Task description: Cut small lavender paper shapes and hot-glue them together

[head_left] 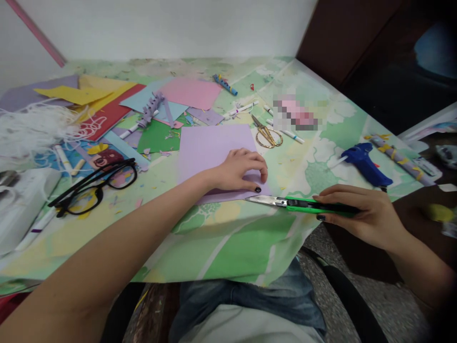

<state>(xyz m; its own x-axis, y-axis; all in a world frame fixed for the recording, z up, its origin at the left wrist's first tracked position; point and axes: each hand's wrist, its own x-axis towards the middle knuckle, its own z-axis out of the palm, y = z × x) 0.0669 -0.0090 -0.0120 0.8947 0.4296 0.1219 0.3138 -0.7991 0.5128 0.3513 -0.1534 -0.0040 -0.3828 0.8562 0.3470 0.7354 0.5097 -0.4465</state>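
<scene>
From afar, I see my left hand [240, 169] grasping nothing, its fingers resting on the square lilac paper sheet [210, 152], near on the desk [243, 243]. My right hand [373, 216] grasps the green-and-black metal-bladed cutter [298, 205]. Edge trimming seems in hand; next calls for steady pressing.

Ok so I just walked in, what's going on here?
A person's left grip rests on a flat sheet of lilac paper. The right grip holds a green-and-black utility knife, its pointed metal blade at the paper's near edge; whether it is cutting, I can't tell. Gold-handled metal scissors and a blue glue gun lie off to the right.
</scene>
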